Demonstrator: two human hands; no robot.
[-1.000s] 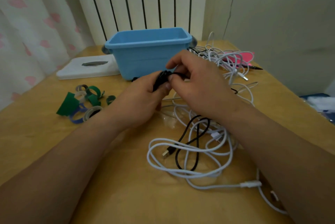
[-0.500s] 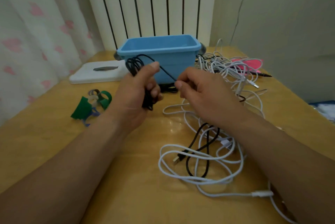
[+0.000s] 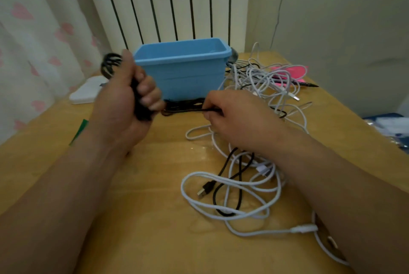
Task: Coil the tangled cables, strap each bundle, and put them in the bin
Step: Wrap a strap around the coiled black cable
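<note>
Head view. 1 black cable [image 3: 183,109], part coiled. The left hand [image 3: 124,105] is fisted round the coil, whose loops stand up just left of the bin [image 3: 183,74] rim. The free stretch runs roughly level from that fist rightward, just in front of the bin's base, to the right hand [image 3: 234,118], which pinches it. The right hand is nearer the tail, so the next wrap likely carries it leftward. White cables [image 3: 232,196] lie loose in front and right of the bin. No readable writing.

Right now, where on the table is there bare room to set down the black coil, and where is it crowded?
The table is bare between the left forearm and the white cable loops, toward the near edge. Crowded: the cable tangle right of the blue bin, and those loops below the right hand.
</note>
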